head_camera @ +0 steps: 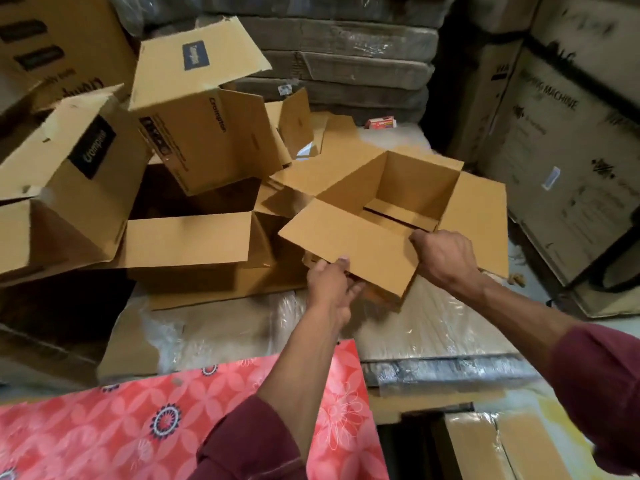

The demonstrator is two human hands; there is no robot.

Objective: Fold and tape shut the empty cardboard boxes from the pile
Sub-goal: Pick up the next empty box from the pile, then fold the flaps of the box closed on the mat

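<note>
Both hands on the open box (pixel 408 188) at the pile's right edge: left hand (pixel 330 289) pinches its near flap (pixel 349 242), thumb on top. Right hand (pixel 445 256) grips the box's near rim, fingers curled over.

Your left hand (pixel 330 284) grips the near flap's edge of the open box (pixel 405 188); your right hand (pixel 445 256) clasps its near rim, beside the box pile (pixel 138 150).

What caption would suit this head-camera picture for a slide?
Both hands, left and right, grip the near flap of an open, empty cardboard box beside a pile of boxes.
</note>
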